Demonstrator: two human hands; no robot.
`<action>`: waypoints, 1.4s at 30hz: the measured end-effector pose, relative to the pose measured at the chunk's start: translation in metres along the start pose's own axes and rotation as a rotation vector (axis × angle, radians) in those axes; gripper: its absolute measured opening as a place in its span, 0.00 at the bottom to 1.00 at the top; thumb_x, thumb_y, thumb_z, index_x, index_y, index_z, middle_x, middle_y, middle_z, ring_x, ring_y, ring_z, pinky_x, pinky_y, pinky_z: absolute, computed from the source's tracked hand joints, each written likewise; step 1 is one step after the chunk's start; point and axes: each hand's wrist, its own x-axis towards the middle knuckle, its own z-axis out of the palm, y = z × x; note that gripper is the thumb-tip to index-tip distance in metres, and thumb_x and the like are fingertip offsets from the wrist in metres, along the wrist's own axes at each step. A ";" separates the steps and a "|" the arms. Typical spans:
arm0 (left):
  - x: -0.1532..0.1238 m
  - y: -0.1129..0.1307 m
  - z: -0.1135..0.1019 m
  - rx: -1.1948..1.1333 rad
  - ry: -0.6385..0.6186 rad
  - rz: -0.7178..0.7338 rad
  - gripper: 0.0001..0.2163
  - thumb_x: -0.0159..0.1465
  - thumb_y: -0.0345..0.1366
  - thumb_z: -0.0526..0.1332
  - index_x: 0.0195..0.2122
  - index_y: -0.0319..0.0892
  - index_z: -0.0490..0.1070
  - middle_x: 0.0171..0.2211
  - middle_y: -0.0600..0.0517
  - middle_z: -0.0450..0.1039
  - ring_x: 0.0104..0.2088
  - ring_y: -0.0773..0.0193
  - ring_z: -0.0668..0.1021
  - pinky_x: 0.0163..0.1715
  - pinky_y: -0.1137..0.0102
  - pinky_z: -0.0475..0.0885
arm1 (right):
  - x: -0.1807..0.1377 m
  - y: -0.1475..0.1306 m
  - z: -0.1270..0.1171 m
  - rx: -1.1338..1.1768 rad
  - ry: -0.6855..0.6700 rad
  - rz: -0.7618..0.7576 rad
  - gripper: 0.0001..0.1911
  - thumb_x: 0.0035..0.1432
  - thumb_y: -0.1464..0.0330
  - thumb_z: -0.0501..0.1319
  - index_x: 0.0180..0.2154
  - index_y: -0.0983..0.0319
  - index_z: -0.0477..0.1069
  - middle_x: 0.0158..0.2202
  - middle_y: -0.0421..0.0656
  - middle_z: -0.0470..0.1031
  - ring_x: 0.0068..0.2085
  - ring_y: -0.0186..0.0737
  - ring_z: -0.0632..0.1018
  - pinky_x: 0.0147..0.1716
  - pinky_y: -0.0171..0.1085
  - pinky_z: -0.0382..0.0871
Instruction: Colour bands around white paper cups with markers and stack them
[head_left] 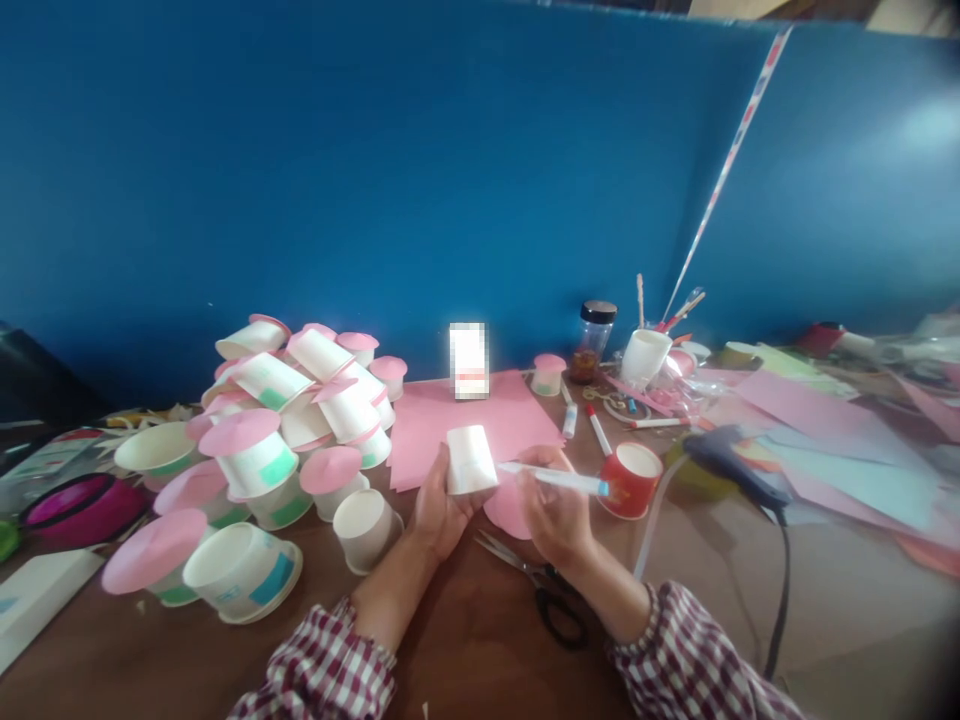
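Note:
My left hand holds a white paper cup tilted in front of me, the fingers wrapped round its underside. In my right hand is a marker pen with a white barrel and a light blue end; its other end points at the cup's side, and I cannot tell whether it touches. A round pink paper piece lies between the hands. Below them, scissors with black handles rest on the table, partly under my right wrist. Pink paper sheets lie behind the cup.
At left, several paper cups with pink discs are piled up. A red cup stands right of my hand, near a glue gun with its cord. Farther back are a lidded jar, a cup holding brushes and coloured paper.

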 end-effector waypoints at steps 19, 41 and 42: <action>-0.001 -0.003 0.004 0.047 0.038 0.055 0.22 0.63 0.48 0.53 0.47 0.35 0.69 0.38 0.44 0.77 0.37 0.58 0.78 0.41 0.65 0.73 | -0.003 0.003 0.003 -0.150 -0.183 -0.191 0.05 0.58 0.71 0.57 0.36 0.62 0.70 0.31 0.43 0.74 0.32 0.39 0.76 0.33 0.35 0.69; 0.000 -0.001 0.002 -0.034 0.104 0.050 0.20 0.63 0.48 0.53 0.45 0.35 0.69 0.30 0.47 0.75 0.29 0.61 0.78 0.34 0.66 0.75 | -0.001 0.001 0.006 -0.051 -0.205 0.047 0.06 0.60 0.67 0.55 0.34 0.62 0.69 0.27 0.41 0.74 0.28 0.35 0.74 0.27 0.31 0.67; 0.000 0.000 0.003 -0.034 0.102 0.051 0.21 0.63 0.48 0.53 0.45 0.35 0.69 0.29 0.47 0.75 0.29 0.62 0.78 0.34 0.66 0.75 | -0.001 0.001 0.006 -0.037 -0.219 0.057 0.06 0.60 0.67 0.55 0.34 0.62 0.69 0.26 0.40 0.74 0.26 0.35 0.73 0.25 0.31 0.66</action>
